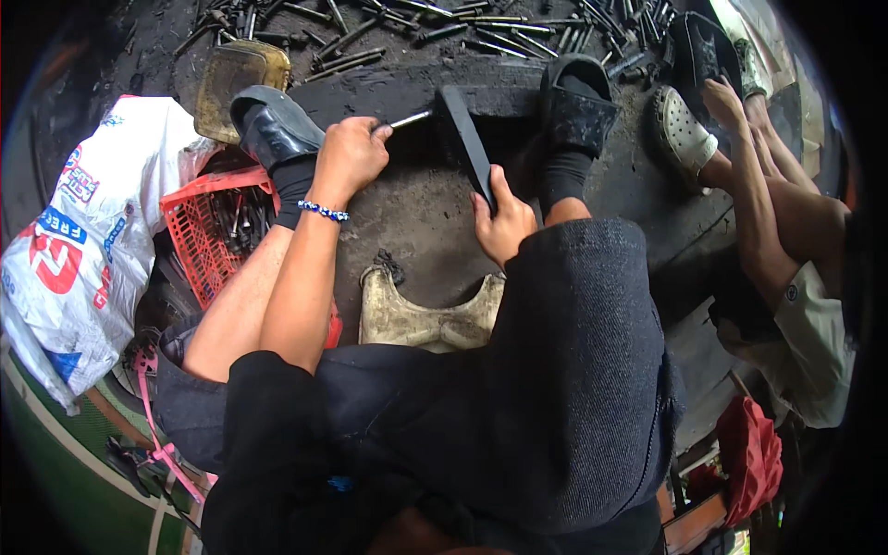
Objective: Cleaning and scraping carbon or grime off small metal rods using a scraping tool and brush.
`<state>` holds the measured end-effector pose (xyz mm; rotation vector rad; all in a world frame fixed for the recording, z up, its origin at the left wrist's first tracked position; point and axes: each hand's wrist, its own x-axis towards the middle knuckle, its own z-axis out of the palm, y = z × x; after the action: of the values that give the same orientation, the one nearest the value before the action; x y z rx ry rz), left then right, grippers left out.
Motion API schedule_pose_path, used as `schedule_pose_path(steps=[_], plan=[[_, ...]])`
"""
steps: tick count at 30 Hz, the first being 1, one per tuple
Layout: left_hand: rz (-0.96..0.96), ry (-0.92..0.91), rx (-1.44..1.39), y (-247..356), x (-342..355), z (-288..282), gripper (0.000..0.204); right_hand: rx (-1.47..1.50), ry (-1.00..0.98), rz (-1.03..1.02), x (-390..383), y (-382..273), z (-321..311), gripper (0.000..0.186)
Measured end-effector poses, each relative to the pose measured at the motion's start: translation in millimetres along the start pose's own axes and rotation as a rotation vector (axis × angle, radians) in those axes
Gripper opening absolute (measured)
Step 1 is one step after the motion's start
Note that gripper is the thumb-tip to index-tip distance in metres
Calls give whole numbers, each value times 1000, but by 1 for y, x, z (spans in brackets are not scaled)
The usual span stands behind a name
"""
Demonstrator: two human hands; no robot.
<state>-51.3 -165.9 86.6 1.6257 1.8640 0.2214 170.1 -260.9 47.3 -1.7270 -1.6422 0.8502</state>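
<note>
My left hand (350,162) is closed around a slim metal rod (413,119), whose shiny end sticks out to the right. My right hand (505,222) grips the near end of a long, flat dark bar (464,137), its thumb laid along it. The bar slants up and away to the left, its far end over a dark block (393,91) on the ground between my shoes. The rod's tip points at the bar, with a small gap between them. My left palm hides the rod's other end.
Several metal rods (504,39) lie scattered beyond the block. At the left are a red plastic crate (190,245) of metal pieces, a cut yellowish container (217,88) and a white sack (92,222). A cut whitish container (425,319) stands between my legs. Another person's arm (758,213) is at the right.
</note>
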Motion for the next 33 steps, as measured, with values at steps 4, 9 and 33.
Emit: schedule_pose_path(steps=[4,9,33], plan=[[-40,-11,-37,7,1,-8,21,-341,-203,183,58,-45,3,50],[-88,-52,-26,-5,3,-5,22,-93,-101,138,2,-19,0,52],[-98,-45,6,-1,13,-3,28,-112,-105,223,-92,46,-24,49]])
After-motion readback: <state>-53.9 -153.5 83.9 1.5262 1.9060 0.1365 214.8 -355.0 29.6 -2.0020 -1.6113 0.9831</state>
